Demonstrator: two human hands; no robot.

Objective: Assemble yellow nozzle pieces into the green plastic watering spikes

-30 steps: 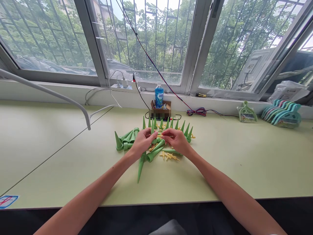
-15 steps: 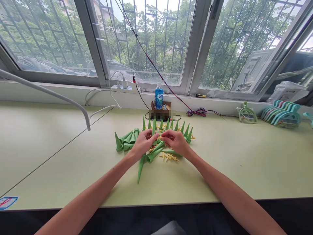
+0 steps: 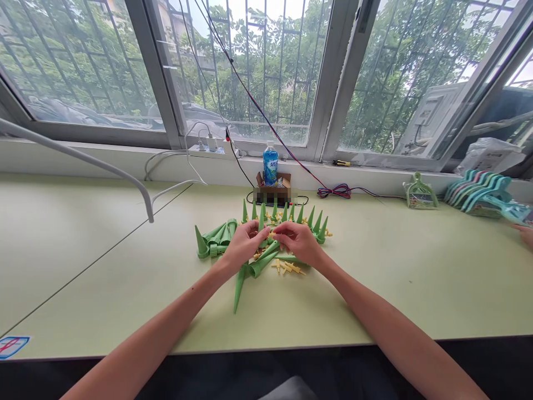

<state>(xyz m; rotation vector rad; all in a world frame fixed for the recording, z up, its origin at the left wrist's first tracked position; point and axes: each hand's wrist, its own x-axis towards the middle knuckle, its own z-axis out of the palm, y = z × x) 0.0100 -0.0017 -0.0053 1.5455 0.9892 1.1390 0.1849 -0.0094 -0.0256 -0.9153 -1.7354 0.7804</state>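
Note:
My left hand (image 3: 242, 243) is closed around a green plastic cone spike (image 3: 261, 218) that points upward. From the right, my right hand (image 3: 300, 240) pinches a small yellow plastic connector (image 3: 272, 235) against the spike's lower end; fingers partly hide where they meet. Behind both hands, several green spikes (image 3: 310, 216) stand upright in a curved row with yellow bits at their bases. Loose spikes (image 3: 262, 265) lie below my hands, beside a small heap of yellow connectors (image 3: 293, 268). More green spikes (image 3: 217, 233) are piled left of my left hand.
A blue bottle (image 3: 270, 165) stands in a small cardboard box (image 3: 287, 180) by the window. Coiled cable (image 3: 335, 191) lies right of it. Light-blue dustpans (image 3: 478, 194) and a green one (image 3: 420, 191) sit far right, near another person's hand (image 3: 525, 234). A white curved arm (image 3: 104, 161) crosses the left.
My hands hold nearly the same pose on the spike and connector. At the far right, another person's hand has come into view, with a light-blue dustpan now beside the stacked ones.

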